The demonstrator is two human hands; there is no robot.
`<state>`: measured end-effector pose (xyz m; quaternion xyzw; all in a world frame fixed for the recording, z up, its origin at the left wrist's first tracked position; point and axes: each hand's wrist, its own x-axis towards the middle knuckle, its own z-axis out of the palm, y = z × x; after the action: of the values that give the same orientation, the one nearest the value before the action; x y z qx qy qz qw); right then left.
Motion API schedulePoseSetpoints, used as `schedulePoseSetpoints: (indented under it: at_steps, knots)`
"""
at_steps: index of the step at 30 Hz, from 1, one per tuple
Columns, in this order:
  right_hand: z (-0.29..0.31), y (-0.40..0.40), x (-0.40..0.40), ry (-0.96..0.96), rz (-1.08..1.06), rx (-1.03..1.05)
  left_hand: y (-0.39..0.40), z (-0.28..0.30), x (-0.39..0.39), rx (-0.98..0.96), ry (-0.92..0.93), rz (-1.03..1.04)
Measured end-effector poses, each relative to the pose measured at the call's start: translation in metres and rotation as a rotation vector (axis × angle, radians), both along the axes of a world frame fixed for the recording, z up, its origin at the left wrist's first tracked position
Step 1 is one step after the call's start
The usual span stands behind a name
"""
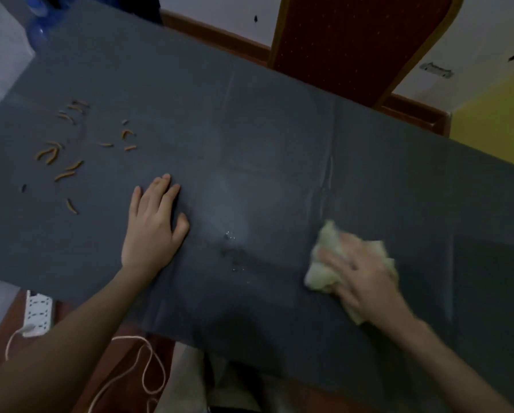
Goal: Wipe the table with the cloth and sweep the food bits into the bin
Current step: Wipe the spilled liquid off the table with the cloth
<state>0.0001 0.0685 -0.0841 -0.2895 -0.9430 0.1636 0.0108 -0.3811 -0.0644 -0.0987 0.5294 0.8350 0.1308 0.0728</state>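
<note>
A dark grey table (249,120) fills the view. Several orange food bits (62,156) lie scattered on its left part. My right hand (360,272) presses a pale yellow cloth (324,254) flat on the table near the front right; the hand is blurred. My left hand (154,225) rests palm down on the table, fingers spread, to the right of the food bits and holding nothing. A few wet drops (231,248) glisten between my two hands. No bin shows in this view.
A red chair (354,40) with a wooden frame stands behind the table's far edge. A white power strip (36,314) and a pale cord (148,371) lie on the floor at the front left. A blue object (39,31) sits beyond the far left corner.
</note>
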Motion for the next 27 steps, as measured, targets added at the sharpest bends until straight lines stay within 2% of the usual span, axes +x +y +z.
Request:
schedulePoseSetpoints:
  at_steps: [3, 5, 7, 11, 13, 15, 18, 23, 27]
  knots:
    - [0.006, 0.029, 0.039, -0.028, -0.370, 0.007, -0.002, -0.003, -0.001, 0.018, 0.000, 0.002]
    - [0.007, 0.035, 0.035, -0.040, -0.445, 0.009, -0.002, -0.005, -0.001, 0.035, -0.008, -0.004]
    - [0.008, 0.027, 0.013, -0.041, -0.266, 0.036, -0.002, -0.007, -0.002, 0.045, -0.003, -0.007]
    - [0.005, -0.026, -0.074, -0.002, 0.377, -0.003, -0.002, -0.006, -0.003, 0.049, -0.001, -0.006]
    - [-0.002, -0.051, -0.129, -0.005, 0.532, 0.014, -0.002, -0.008, -0.003, 0.052, -0.001, -0.009]
    - [-0.007, -0.052, -0.170, 0.012, 0.555, 0.038, -0.003, -0.009, -0.004, 0.050, -0.005, -0.010]
    - [-0.012, -0.016, -0.186, 0.074, 0.399, 0.021, -0.001, -0.009, -0.003, 0.055, -0.016, -0.011]
    - [-0.012, 0.063, -0.133, 0.015, -0.165, 0.124, -0.003, -0.007, -0.004, 0.050, -0.025, 0.003]
    - [-0.006, 0.055, -0.082, 0.006, -0.519, 0.102, -0.002, -0.006, -0.003, 0.049, -0.021, 0.000]
